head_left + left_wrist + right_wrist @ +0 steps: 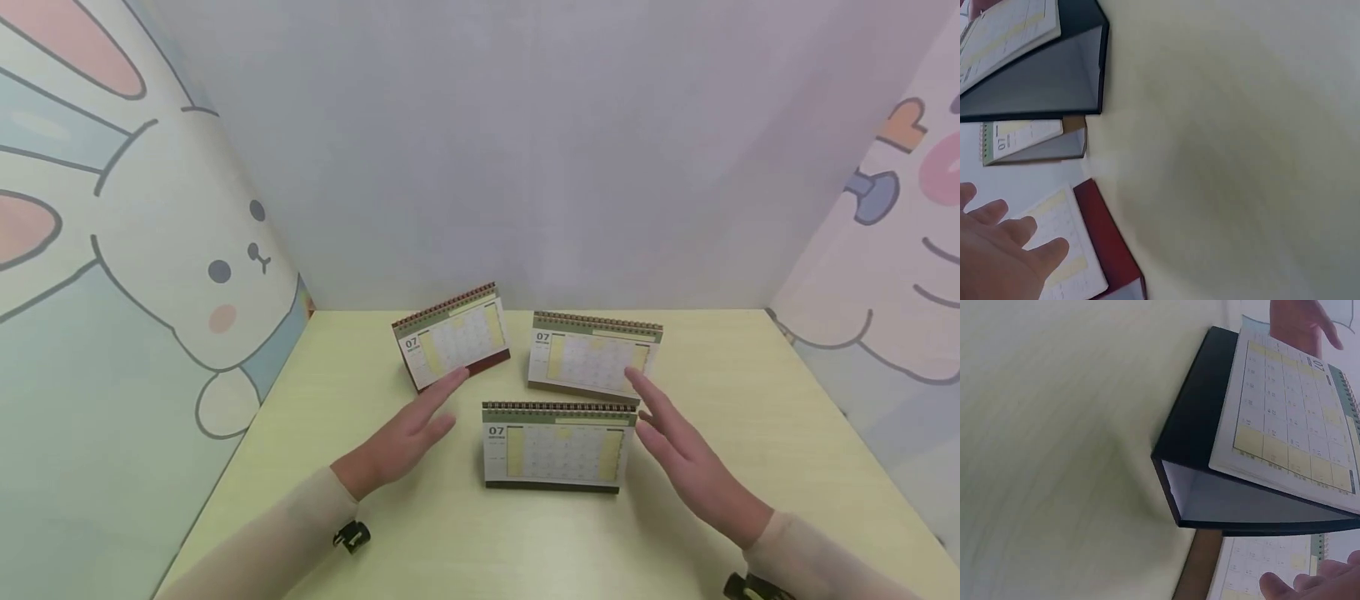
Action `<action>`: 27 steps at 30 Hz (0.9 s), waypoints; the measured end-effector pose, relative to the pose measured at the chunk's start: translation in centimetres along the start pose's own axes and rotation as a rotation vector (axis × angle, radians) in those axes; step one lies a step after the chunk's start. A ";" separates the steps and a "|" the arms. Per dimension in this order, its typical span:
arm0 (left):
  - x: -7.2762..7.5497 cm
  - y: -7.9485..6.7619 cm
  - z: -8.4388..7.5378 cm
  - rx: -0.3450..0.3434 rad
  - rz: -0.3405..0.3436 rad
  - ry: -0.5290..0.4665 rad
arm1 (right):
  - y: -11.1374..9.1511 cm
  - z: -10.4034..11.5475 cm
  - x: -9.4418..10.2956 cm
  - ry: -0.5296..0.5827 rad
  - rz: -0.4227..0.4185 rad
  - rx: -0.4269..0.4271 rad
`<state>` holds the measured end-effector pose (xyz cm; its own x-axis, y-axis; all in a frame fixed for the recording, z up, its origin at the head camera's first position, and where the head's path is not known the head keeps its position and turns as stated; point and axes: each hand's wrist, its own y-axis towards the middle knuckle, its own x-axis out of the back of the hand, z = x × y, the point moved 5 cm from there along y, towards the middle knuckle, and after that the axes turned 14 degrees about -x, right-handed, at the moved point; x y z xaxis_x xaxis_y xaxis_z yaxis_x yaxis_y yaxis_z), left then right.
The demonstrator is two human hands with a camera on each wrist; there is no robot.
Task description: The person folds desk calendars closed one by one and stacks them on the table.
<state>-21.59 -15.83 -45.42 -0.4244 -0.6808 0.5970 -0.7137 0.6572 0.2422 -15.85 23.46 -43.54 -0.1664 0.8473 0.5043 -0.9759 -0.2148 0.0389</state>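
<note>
Three spiral-bound desk calendars stand on the table like tents, their pages showing 07. The front one is a black-based calendar, seen end-on in the right wrist view. Behind it on the right is a brown-based calendar. The red-based calendar sits at the back left, turned at an angle. My left hand, fingers extended, is in front of the red-based calendar and left of the black-based one. Fingers straight, my right hand is beside the black-based calendar's right end, overlapping the brown-based one in the head view. Neither hand holds anything.
The pale yellow table ends at a plain light wall behind the calendars. A panel with a cartoon rabbit borders the left side, and another cartoon panel the right. Each sleeve carries a black strap fitting.
</note>
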 end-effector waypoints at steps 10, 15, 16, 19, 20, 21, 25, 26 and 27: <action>-3.2 -0.1 -0.2 0.092 0.069 -0.149 | -2.7 -2.3 -4.2 0.073 -0.025 -0.151; -4.0 0.0 -0.6 0.090 0.090 -0.176 | -3.3 -2.5 -5.9 0.154 0.055 -0.174; -4.2 0.0 -0.7 0.095 0.094 -0.179 | -3.3 -2.4 -5.9 0.157 0.059 -0.172; -4.5 -0.2 -0.8 0.125 0.098 -0.183 | -3.3 -2.6 -6.0 0.152 0.060 -0.187; -4.7 -0.4 -0.8 0.140 0.097 -0.180 | -3.3 -2.6 -6.0 0.147 0.058 -0.191; -4.7 -0.5 -0.8 0.155 0.096 -0.179 | -3.3 -2.7 -6.0 0.143 0.056 -0.193; -5.0 -0.9 -1.0 0.189 0.108 -0.180 | -3.4 -2.7 -6.0 0.135 0.050 -0.205; -5.0 -0.9 -1.1 0.188 0.113 -0.179 | -3.4 -2.7 -5.9 0.133 0.050 -0.208; -5.0 -0.9 -1.2 0.191 0.115 -0.182 | -3.4 -2.7 -5.9 0.131 0.050 -0.209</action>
<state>-18.13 -12.64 -47.75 -0.5893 -0.6634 0.4611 -0.7397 0.6726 0.0223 -11.97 20.49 -49.01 -0.2183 0.8971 0.3842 -0.9718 -0.1641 -0.1692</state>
